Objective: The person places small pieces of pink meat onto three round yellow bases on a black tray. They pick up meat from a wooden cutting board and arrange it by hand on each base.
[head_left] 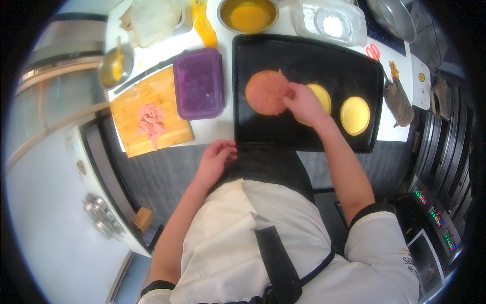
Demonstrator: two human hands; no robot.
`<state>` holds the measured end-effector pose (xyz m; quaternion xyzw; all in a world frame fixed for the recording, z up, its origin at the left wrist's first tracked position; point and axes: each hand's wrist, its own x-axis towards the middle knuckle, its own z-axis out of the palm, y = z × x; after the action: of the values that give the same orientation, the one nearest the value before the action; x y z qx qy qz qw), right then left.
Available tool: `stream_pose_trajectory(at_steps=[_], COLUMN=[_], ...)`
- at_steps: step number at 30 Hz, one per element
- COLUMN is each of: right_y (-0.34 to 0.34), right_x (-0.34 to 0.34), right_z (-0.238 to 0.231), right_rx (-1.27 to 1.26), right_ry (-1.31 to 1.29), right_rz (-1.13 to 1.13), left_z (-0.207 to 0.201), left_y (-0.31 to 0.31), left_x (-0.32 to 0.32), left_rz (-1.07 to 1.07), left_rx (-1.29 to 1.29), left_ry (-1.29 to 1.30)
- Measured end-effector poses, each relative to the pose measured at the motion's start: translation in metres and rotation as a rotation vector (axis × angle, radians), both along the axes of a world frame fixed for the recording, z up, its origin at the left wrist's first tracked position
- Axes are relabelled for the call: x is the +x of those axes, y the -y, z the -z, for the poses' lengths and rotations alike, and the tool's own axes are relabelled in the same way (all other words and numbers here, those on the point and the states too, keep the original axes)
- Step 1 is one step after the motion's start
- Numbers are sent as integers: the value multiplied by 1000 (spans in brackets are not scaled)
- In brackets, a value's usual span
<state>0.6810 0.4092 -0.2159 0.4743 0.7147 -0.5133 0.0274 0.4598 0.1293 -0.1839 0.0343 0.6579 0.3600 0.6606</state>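
Note:
My right hand [305,104] reaches over the black baking tray [304,53], its fingers pinched at the right edge of a layer of pink sliced ham [266,93]. The ham covers a round pastry shell with a crimped edge. Under and beside that hand, a yellow-filled tart [320,98] is partly hidden. Another yellow-filled tart [355,116] sits uncovered farther right. By the tray's near left corner, my left hand [217,158] hovers with loosely bent fingers and nothing in it. A heap of shredded ham [151,121] lies on the wooden cutting board [174,129] at the left.
A purple lidded box [199,83] stands between board and tray. Behind are a metal bowl of yellow liquid [248,17], a yellow bag [203,23] and a clear plastic tub [331,23]. Red-handled scissors [373,51] and a dark cloth [399,104] lie right of the tray.

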Motion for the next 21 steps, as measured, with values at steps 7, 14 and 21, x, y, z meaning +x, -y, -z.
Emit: stream_pose_trajectory(at_steps=[7, 14, 21], right_y=[0, 7, 55], right_x=[-18, -28, -9], right_z=[9, 27, 7], right_rx=[306, 416, 486], right_ry=[222, 299, 89], right_rz=[-288, -320, -54], left_z=[0, 3, 4], left_y=[-1, 3, 9], left_x=[0, -1, -5], left_rz=[52, 82, 62], left_rx=[-12, -5, -1], left_ry=[-39, -50, -75])
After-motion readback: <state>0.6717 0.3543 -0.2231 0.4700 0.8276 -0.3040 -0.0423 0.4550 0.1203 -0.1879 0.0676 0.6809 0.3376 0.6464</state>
